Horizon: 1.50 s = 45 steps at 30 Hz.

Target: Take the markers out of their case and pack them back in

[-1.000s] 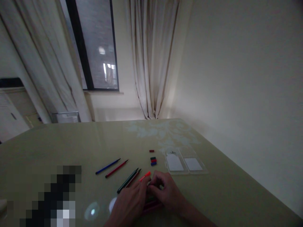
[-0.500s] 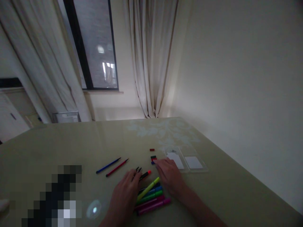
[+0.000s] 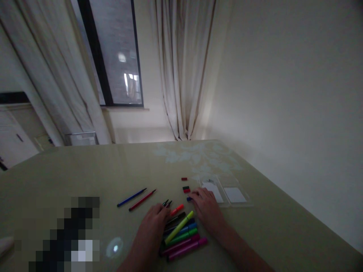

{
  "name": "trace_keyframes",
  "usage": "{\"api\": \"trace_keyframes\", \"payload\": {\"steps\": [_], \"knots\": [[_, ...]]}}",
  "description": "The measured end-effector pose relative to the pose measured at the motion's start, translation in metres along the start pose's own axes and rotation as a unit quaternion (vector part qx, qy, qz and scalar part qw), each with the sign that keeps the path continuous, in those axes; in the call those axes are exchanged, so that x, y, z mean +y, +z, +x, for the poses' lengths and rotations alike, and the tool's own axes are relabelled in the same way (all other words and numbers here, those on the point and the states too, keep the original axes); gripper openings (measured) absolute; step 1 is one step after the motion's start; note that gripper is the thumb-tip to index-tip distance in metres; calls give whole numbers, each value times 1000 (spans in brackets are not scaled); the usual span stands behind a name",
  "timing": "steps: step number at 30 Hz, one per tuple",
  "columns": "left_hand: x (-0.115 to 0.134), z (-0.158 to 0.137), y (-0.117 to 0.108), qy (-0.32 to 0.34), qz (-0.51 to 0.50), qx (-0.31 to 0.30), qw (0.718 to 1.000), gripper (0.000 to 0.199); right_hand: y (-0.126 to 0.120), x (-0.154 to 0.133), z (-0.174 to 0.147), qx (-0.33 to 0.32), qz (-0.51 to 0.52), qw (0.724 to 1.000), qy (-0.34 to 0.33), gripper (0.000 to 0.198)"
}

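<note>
My left hand [image 3: 153,224] lies closed over felt-tip pens [image 3: 167,203]; only their dark, pointed tips show past the fingers. Close to its fingertips is an orange-red felt-tip pen [image 3: 177,209]. On the right, the fingertips of my right hand [image 3: 208,207] pinch a small blue pen cap [image 3: 189,198]. Just beyond it lie a red cap [image 3: 186,191] and a dark green cap [image 3: 185,187], with a dark red cap [image 3: 184,179] farther off. Between my forearms is a pile of capped pens, among them a yellow pen [image 3: 180,227], a green pen [image 3: 183,237] and a magenta pen [image 3: 188,249].
An uncapped blue pen [image 3: 132,197] and an uncapped red pen [image 3: 142,200] lie left of my hands. A clear open case [image 3: 222,189] with white cards is behind my right hand. The table [image 3: 85,166] meets a wall [image 3: 297,113] on the right.
My right hand has drawn the blue cap slightly right and nearer, apart from the red and green caps. More of the orange-red pen shows beside my left hand. The view has shifted slightly.
</note>
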<state>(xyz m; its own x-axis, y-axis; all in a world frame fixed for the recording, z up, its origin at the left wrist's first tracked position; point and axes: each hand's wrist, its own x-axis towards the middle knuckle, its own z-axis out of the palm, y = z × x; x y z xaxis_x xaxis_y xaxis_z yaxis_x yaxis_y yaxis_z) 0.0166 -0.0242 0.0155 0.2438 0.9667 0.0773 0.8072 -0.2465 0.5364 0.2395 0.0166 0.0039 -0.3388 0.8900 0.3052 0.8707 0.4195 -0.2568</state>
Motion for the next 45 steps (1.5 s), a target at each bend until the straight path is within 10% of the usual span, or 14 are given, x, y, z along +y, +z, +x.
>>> {"api": "trace_keyframes", "payload": {"steps": [28, 38, 45], "knots": [[-75, 13, -23, -59, -48, 122, 990, 37, -10, -10, -4, 49, 173, 984, -14, 13], [-113, 2, -59, -190, 161, 165, 954, 45, -12, -14, -5, 53, 194, 979, -19, 14], [-66, 12, -30, -38, -113, 146, 982, 30, -17, -21, -7, 116, 317, 941, -26, 14]]}}
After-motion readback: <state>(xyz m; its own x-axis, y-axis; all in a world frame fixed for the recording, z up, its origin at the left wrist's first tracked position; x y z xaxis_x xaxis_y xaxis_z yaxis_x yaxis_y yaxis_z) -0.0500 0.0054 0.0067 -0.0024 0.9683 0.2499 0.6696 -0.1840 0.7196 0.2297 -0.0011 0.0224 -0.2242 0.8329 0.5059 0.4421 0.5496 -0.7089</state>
